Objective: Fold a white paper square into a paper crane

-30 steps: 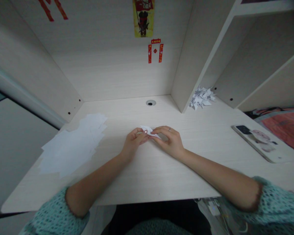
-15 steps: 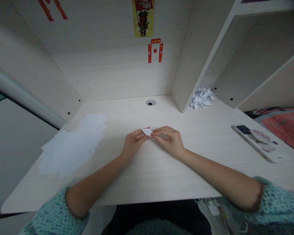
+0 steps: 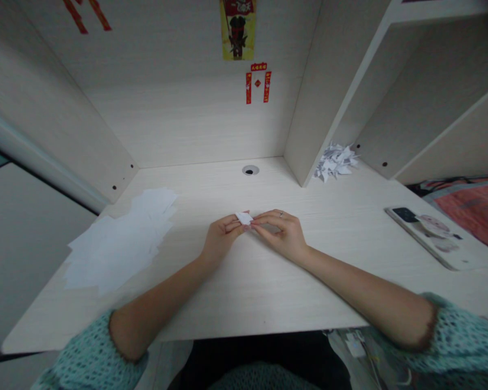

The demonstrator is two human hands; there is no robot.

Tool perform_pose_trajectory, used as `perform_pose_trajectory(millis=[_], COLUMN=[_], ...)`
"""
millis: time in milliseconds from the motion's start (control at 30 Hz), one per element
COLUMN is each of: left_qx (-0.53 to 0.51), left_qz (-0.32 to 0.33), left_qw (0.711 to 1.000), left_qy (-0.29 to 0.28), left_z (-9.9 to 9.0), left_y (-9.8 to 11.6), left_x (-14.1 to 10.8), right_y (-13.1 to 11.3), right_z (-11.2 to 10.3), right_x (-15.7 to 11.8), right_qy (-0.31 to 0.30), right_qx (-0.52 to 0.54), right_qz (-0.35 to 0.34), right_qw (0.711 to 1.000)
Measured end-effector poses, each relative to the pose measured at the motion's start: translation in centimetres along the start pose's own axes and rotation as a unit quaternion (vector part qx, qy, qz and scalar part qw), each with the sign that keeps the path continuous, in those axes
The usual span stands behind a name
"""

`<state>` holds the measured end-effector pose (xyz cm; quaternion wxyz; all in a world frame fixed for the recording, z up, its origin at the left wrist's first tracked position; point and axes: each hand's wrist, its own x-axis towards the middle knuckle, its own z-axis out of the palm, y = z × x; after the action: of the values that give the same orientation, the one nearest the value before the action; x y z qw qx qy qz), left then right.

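Observation:
A small folded piece of white paper (image 3: pixel 244 218) is pinched between my two hands above the middle of the desk. My left hand (image 3: pixel 223 234) grips its left and lower side with thumb and fingers. From the right, my right hand (image 3: pixel 282 233), with a ring on one finger, pinches the paper's right corner between thumb and fingertips. Flat white paper sheets (image 3: pixel 117 244) lie spread in an overlapping pile on the left. Behind the upright divider, a heap of small folded white paper pieces (image 3: pixel 336 161) sits at the back right.
A phone (image 3: pixel 431 235) lies on the desk (image 3: pixel 211 303) at the right. The upright divider panel (image 3: pixel 329 81) stands behind my right hand. A round cable hole (image 3: pixel 250 170) is near the back wall. Red cloth (image 3: pixel 472 208) lies at the far right.

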<state>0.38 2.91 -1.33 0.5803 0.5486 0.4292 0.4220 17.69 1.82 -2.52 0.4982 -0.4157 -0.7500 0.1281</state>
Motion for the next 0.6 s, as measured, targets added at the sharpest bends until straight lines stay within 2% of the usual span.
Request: perform_pose_trajectory(millis=[200,600], left_qx=[-0.019,-0.017], left_qz=[0.007,0.003], left_qw=[0.999,1.0], left_qy=[-0.026,-0.018], left_z=[-0.04,0.1], left_y=[-0.26,-0.29], left_x=[-0.05,-0.11], right_y=[0.22,0.66], right_z=[-0.14,-0.03], right_x=[0.04,-0.02], right_qy=[0.002,-0.003], right_qx=[-0.052,-0.094], right_qz=[-0.018,-0.047], right_qw=[0.998,0.994])
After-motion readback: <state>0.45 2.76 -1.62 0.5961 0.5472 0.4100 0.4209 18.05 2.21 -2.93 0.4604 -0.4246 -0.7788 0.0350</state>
